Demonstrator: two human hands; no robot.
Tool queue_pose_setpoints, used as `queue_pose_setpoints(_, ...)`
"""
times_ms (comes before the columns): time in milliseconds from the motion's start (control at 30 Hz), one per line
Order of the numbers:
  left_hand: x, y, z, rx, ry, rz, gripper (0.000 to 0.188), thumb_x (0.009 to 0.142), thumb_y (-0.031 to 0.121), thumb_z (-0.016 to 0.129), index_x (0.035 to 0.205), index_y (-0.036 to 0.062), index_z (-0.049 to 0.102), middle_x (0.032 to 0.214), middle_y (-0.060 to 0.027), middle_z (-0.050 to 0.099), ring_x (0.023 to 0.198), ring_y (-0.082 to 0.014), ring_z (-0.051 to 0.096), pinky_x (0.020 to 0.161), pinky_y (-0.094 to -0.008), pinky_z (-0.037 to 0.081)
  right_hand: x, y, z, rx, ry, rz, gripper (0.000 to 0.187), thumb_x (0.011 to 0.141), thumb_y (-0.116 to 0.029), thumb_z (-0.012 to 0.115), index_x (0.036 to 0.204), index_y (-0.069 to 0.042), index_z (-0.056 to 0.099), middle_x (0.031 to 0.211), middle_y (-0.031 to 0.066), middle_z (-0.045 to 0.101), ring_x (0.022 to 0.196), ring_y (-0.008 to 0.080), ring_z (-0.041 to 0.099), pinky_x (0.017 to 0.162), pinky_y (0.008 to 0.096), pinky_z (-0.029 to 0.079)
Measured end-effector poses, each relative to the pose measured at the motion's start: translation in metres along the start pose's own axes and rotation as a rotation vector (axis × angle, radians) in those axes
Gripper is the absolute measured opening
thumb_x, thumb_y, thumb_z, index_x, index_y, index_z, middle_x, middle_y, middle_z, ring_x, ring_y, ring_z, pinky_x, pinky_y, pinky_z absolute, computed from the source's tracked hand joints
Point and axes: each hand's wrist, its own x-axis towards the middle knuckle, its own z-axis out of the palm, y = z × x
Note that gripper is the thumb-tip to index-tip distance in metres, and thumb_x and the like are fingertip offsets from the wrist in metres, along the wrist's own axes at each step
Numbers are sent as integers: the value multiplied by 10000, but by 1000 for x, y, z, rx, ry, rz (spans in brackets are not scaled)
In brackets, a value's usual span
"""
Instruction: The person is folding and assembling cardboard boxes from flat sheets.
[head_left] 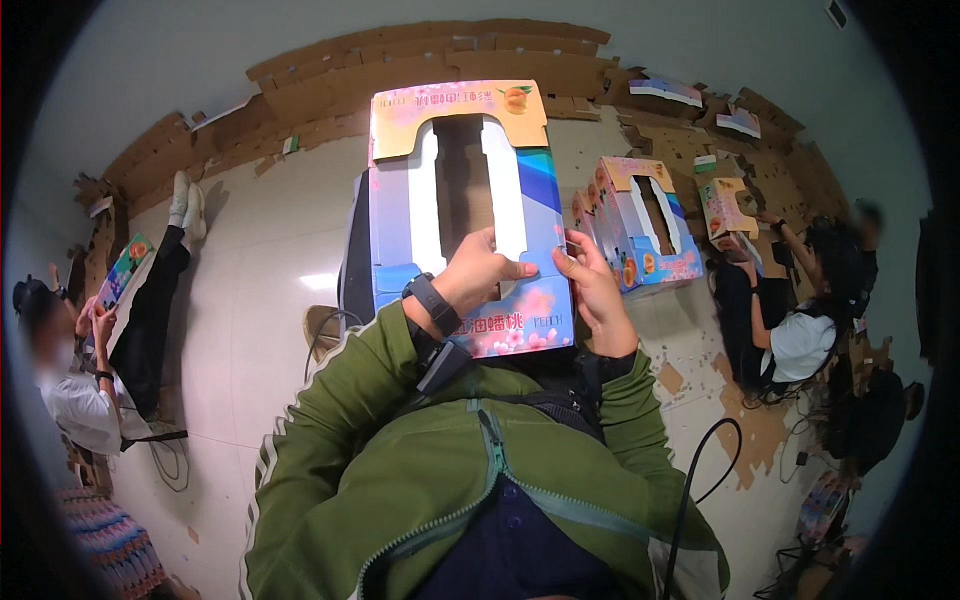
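A tall blue-pink fruit carton (465,215) with an orange handle flap stands centre; matching cartons (640,222) rest on the floor right.

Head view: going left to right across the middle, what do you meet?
Seated person with a flat box → left hand on the held carton → right hand → finished cartons on the floor → seated person in white.

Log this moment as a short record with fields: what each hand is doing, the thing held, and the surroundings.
held thing: colourful printed carton with a cut-out handle slot, raised upright
left hand: gripping the carton's front, thumb across the panel
right hand: holding the carton's right edge
nearby: similar finished cartons on the floor to the right
background: flat brown cardboard stacked along the wall
others: people seated on the floor at both sides
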Motion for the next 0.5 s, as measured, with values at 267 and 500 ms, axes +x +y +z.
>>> queue_pose_setpoints(267, -36, 28, 14, 1077, 226, 100, 437, 836, 141, 743, 1155, -78, 539, 1042, -207, 662, 952, -311, 653, 836, -331, 510, 0, 4, -5, -76, -10, 14, 549, 907, -261, 705, 1317, 17, 468, 1197, 124, 562, 1111, 166, 531, 954, 297, 429)
queue_pose_setpoints(500, -114, 63, -43, 1391, 290, 692, 389, 797, 195, 751, 1109, 9, 613, 1062, -174, 642, 1032, -359, 584, 895, -411, 472, -8, -13, 1, -398, 25, -16, 510, 913, -336, 690, 1227, 32, 530, 1123, 118, 614, 1050, 189, 575, 912, 317, 457)
